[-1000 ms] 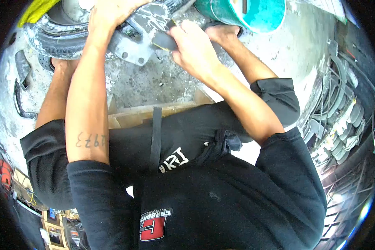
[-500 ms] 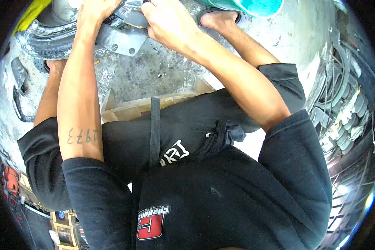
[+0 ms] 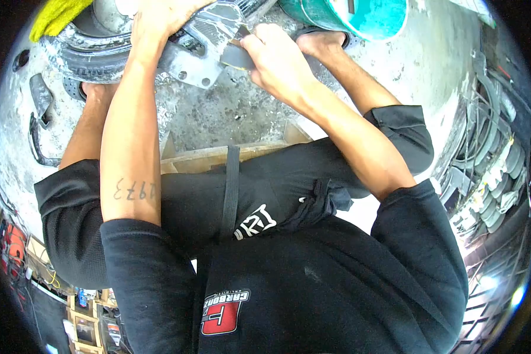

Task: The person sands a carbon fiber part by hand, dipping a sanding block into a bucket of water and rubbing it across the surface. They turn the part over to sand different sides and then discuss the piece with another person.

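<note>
At the top of the view, my left hand (image 3: 162,20) grips a wet grey bracket-like part (image 3: 197,62), with some of its fingers cut off by the frame edge. White residue streaks the part, and two round holes show near its lower corner. My right hand (image 3: 280,62) is closed on a dark grey sheet that looks like sandpaper (image 3: 237,57), pressed against the part's right end. Beneath and to the left of the part lies a tire (image 3: 94,62), dusted with white.
A teal bucket (image 3: 312,17) stands beyond my right hand, close to my foot. A yellow cloth (image 3: 56,17) lies at the upper left. Dark plastic pieces (image 3: 40,97) are on the floor at left. Many stacked parts (image 3: 495,183) line the right side.
The whole view has shifted, so hands, part and bucket appear lower and further right. More of the grey part and the bucket shows. Both hands keep their holds.
</note>
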Tool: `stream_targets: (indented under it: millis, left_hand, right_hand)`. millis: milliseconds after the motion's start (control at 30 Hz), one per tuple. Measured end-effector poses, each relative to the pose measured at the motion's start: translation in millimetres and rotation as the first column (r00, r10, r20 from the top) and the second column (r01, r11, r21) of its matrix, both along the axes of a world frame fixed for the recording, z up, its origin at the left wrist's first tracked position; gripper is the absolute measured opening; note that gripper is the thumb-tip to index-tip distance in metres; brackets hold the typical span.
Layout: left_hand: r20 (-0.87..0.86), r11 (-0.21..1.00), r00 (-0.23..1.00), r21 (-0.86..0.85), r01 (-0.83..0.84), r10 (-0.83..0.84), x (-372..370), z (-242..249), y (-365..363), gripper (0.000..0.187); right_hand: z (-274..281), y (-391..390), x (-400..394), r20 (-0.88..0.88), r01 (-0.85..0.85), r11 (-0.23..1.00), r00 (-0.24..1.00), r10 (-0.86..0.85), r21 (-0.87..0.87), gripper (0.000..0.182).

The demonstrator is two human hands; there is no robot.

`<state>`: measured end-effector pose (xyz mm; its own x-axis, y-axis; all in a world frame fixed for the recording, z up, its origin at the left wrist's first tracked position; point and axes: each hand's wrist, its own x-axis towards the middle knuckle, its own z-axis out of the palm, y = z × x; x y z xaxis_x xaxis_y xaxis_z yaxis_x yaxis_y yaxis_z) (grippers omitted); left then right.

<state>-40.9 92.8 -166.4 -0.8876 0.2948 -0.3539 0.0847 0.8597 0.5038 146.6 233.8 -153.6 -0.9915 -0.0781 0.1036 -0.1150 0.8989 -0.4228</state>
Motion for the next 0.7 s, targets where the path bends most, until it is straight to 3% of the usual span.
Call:
stream_targets:
  millis: [67, 100, 133, 200, 267, 333, 400, 433, 467, 533, 600, 667, 700]
  left_hand:
    - [0.054, 0.999, 0.998, -0.030, 0.031, -0.029, 1, -6, 2, 0.095]
    - [0.070, 0.986, 0.992, -0.128, 0.111, -0.103, -4, -6, 5, 0.095]
    - [0.135, 0.999, 0.991, -0.049, 0.005, 0.002, -1, -5, 3, 0.093]
    - [0.031, 0.991, 0.995, -0.097, 0.094, -0.091, -4, -10, 2, 0.091]
    - [-0.070, 0.969, 0.993, 0.222, 0.109, -0.096, 5, -6, -3, 0.091]
    - [-0.148, 0.965, 0.989, 0.257, 0.048, -0.010, 1, -13, -3, 0.091]
    - [-0.003, 0.995, 0.998, -0.084, 0.060, -0.061, -3, -17, 1, 0.090]
    - [0.093, 0.985, 0.995, -0.167, 0.036, -0.020, -7, -16, 4, 0.091]
    - [0.254, 0.997, 0.967, -0.062, 0.048, -0.031, -1, 23, 5, 0.092]
    - [0.080, 0.999, 0.996, 0.024, 0.037, -0.039, -2, -5, 2, 0.092]
    - [0.073, 0.991, 0.997, -0.129, 0.021, -0.012, -1, 2, 5, 0.089]
    - [0.068, 0.999, 0.997, -0.026, 0.030, -0.028, 2, 4, 4, 0.090]
    - [0.053, 0.993, 0.998, -0.110, 0.031, -0.025, -6, -10, 1, 0.091]
  right_hand:
    - [-11, -6, -8, -0.066, 0.012, 1.000, 0.998, -0.012, -0.006, 0.022]
    - [-24, -9, -21, -0.137, 0.002, 1.000, 0.991, -0.002, 0.001, 0.023]
    - [-27, -10, -15, -0.120, 0.016, 1.000, 0.993, -0.017, -0.003, 0.023]
    - [-27, -8, -25, -0.119, 0.025, 0.999, 0.992, -0.029, -0.035, 0.025]
    - [-6, -2, -5, -0.158, -0.018, 0.999, 0.987, 0.012, -0.037, 0.024]
    - [-3, 0, 5, -0.015, 0.022, 0.999, 1.000, -0.022, -0.037, 0.024]
    - [-11, -10, -15, 0.011, 0.069, 0.997, 0.998, -0.069, -0.036, 0.025]
    - [-20, -11, -29, -0.061, 0.056, 0.997, 0.996, -0.059, -0.056, 0.025]
    - [-23, -12, -34, -0.147, 0.037, 0.997, 0.988, -0.048, -0.074, 0.026]
    - [-14, -12, -25, -0.144, 0.081, 0.994, 0.985, -0.090, -0.069, 0.027]
    - [-7, -4, -4, -0.065, 0.036, 0.998, 0.997, -0.040, -0.058, 0.028]
    - [-13, -1, -5, -0.041, 0.013, 0.999, 0.999, -0.014, -0.037, 0.028]
    - [-19, -4, -15, -0.099, 0.012, 0.998, 0.995, -0.018, -0.059, 0.028]
